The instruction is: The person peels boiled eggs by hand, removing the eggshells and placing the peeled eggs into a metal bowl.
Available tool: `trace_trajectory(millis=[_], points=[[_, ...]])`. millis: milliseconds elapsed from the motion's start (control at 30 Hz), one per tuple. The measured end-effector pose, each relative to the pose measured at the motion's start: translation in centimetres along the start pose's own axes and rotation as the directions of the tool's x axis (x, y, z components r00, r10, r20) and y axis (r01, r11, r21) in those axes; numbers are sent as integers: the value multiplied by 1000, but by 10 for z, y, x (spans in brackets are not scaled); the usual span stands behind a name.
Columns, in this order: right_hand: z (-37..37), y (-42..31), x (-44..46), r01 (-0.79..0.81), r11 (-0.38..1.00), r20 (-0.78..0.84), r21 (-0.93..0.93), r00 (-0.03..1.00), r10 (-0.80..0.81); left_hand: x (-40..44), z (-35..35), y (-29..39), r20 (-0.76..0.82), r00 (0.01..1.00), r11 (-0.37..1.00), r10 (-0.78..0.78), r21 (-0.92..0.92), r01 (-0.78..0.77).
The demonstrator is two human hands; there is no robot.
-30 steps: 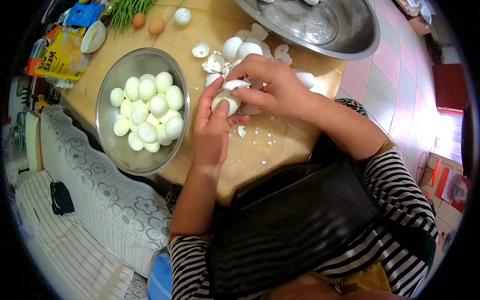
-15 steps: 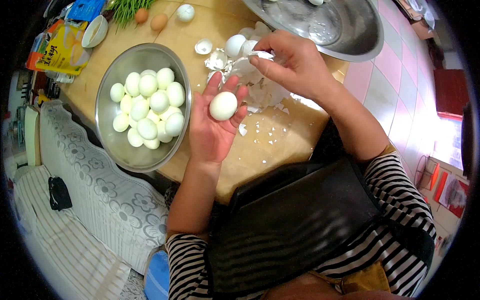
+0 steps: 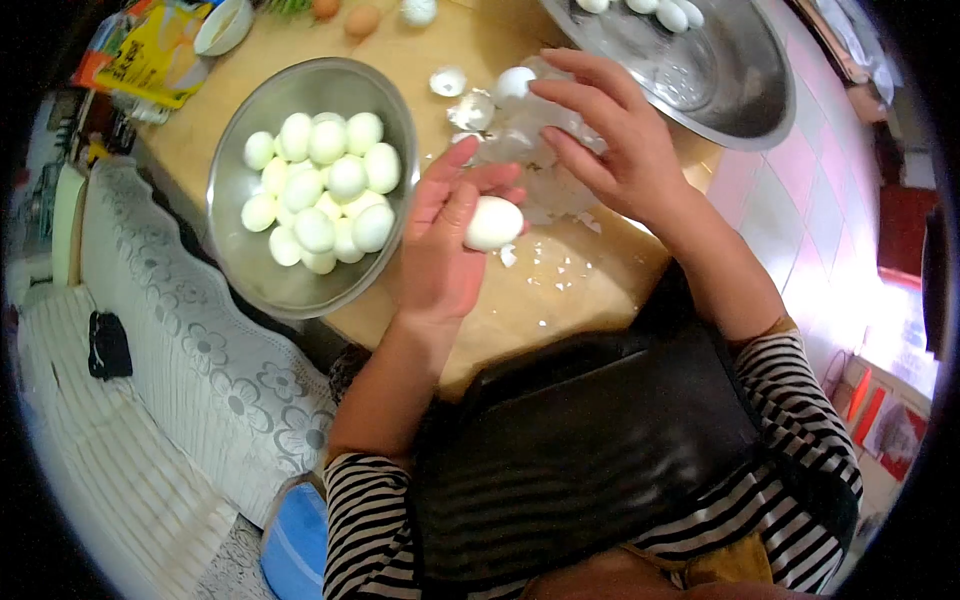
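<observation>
A smooth, peeled white egg (image 3: 494,223) rests in my left hand (image 3: 445,240), with the thumb laid along its side. My right hand (image 3: 622,150) is held over the pile of eggshells (image 3: 550,190), its fingers apart and nothing in them. A white egg (image 3: 516,83) lies by the pile, close to the right fingertips. To the left of my left hand is a steel bowl (image 3: 300,292) heaped with several peeled eggs (image 3: 328,142).
A large metal basin (image 3: 735,125) with several white eggs (image 3: 672,15) stands at the upper right. Shell bits (image 3: 560,268) dot the wooden table (image 3: 500,318). Brown eggs (image 3: 361,19), a small white bowl (image 3: 222,28) and a yellow packet (image 3: 150,60) are at the back left.
My right hand has let go of a shell piece and its fingers have spread. My left thumb has come over onto the peeled egg. The view has shifted slightly.
</observation>
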State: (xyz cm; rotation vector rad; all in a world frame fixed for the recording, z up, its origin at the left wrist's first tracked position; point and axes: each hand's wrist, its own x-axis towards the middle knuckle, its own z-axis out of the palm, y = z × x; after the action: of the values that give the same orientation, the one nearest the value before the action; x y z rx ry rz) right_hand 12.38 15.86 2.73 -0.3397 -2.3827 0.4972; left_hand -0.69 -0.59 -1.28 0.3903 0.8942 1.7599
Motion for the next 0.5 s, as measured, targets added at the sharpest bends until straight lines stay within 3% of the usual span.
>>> trace_trajectory(millis=[200,300,333,433,467,500], points=[[1,-4,2,-3,995,-30,96,1000,5,-10,7,17,105,991,989,79,-131,-65],[2,-4,2,45,995,-32,84,999,-43,-12,4,35,23,944,941,329,-99,-325],[3,-5,1,45,995,-40,86,998,-41,-12,4,43,-151,908,921,390,86,-381],[5,-5,1,50,996,-43,79,998,-47,-11,3,70,-365,697,784,617,356,-508],[5,-4,1,58,996,-40,69,998,-55,-11,-4,77,-363,699,785,617,354,-509],[3,-6,2,55,996,-41,64,998,-53,-12,-13,84,-241,594,639,768,352,-684]])
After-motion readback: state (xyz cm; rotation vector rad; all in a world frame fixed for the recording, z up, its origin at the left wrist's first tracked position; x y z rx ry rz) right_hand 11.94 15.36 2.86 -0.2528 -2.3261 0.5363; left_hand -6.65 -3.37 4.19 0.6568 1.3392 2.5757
